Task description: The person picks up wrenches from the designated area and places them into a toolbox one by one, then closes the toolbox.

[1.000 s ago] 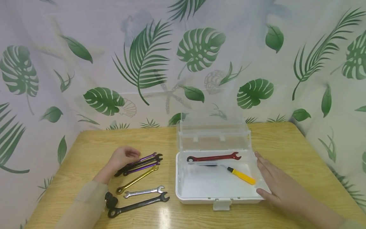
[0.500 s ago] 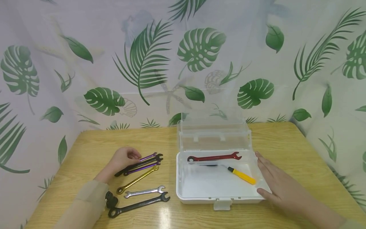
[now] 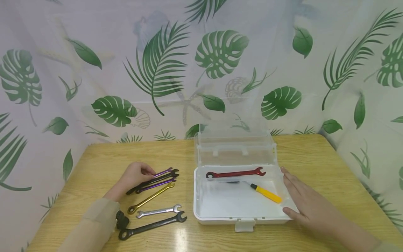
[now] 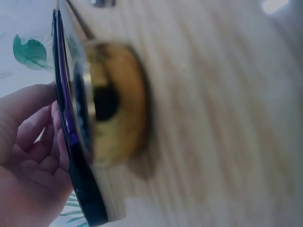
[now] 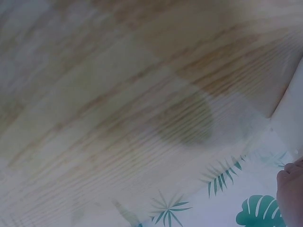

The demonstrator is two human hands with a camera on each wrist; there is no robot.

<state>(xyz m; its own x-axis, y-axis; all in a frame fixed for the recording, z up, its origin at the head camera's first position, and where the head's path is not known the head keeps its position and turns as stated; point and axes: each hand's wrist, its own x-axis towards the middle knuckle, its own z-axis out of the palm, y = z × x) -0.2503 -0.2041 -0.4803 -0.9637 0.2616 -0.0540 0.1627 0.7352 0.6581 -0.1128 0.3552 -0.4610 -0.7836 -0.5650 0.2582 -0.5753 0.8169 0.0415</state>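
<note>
Leaf-print curtains hang behind a wooden table in the head view. Near the table's left edge the left hand rests on a bundle of wrenches, its curled fingers pinching the near end of a purple wrench that lies with a black wrench and a second purple one. Just in front of them lie a gold wrench, a silver wrench and a long black wrench, fanned toward the front edge, with a small black part beside the sleeve. Mid-table stands a clear box with its lid raised; inside lie a red wrench along the back wall and a screwdriver with a yellow handle toward the right wall. The right hand lies flat against the box's right wall, fingers straight and together, thumb at the front corner. The left wrist view, much blurred, shows the left hand with fingers curled against the purple wrench seen edge-on, and the gold wrench's ring end on the table just beside it. The right wrist view shows mostly table, curtain at the lower edge, a strip of the box at the right, and one fingertip in the corner; the hand's pose cannot be told there.
</note>
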